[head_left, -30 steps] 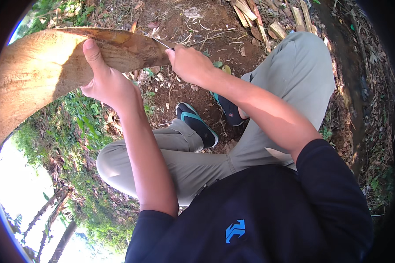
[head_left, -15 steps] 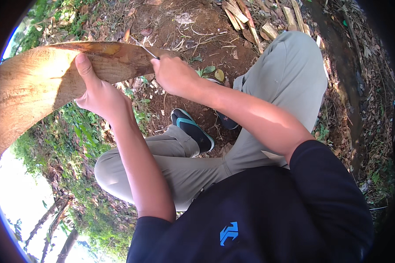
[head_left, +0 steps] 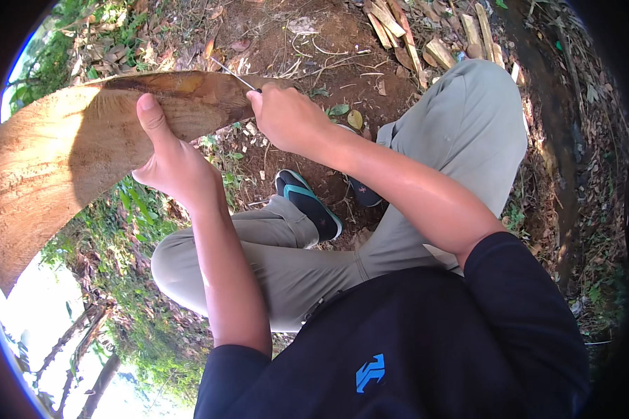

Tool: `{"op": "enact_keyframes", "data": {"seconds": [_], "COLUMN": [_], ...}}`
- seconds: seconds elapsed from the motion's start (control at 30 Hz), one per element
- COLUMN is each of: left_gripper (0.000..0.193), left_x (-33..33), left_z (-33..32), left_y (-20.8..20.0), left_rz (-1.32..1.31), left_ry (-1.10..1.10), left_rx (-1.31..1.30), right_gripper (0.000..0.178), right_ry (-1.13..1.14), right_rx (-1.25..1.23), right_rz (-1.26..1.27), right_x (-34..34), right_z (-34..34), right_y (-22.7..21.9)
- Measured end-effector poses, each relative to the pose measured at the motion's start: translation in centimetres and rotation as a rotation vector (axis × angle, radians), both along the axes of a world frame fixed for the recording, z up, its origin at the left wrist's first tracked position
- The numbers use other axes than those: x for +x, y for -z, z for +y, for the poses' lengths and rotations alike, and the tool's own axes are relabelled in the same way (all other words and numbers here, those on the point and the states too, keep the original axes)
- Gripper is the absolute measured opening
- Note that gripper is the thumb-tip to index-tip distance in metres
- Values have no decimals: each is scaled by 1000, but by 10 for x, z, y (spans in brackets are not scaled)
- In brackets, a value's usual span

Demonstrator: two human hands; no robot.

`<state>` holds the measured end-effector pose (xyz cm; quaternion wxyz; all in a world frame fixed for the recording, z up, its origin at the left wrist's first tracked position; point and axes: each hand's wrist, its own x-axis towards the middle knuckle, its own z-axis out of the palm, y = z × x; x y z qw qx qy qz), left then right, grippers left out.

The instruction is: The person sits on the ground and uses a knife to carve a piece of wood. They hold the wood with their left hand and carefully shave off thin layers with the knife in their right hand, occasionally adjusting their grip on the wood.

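Left hand [head_left: 171,164] gripping dry leaf sheath [head_left: 70,146]; right hand [head_left: 286,119] clenched on thin blade [head_left: 234,75] at 12 o'clock. Risk: slip toward left thumb.

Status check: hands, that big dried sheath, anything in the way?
Left hand gripping the brown palm sheath, thumb on top. Right hand closed on a thin blade at the sheath's edge. Nothing in the way.

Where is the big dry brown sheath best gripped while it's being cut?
Grip the dry brown sheath at its narrower end, from below, as the left hand does with thumb across the face; the right hand works a thin blade at its upper edge.
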<state>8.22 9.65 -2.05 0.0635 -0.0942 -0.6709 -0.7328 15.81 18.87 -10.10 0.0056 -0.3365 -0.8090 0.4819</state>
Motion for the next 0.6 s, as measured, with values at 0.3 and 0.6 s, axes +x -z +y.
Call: {"op": "enact_keyframes", "data": {"seconds": [0.3, 0.6], "left_gripper": [50, 49], "left_x": [-8, -8], "left_z": [-4, -2], "left_y": [0, -4], "left_rz": [33, -54], "left_ry": [70, 78], "left_rx": [84, 54], "right_gripper": [47, 47], "right_ry": [-12, -6], "right_rx": [60, 48], "right_rz": [-37, -102], "right_x": [-1, -4], "right_z": [-2, -5], "right_y": [10, -2]}}
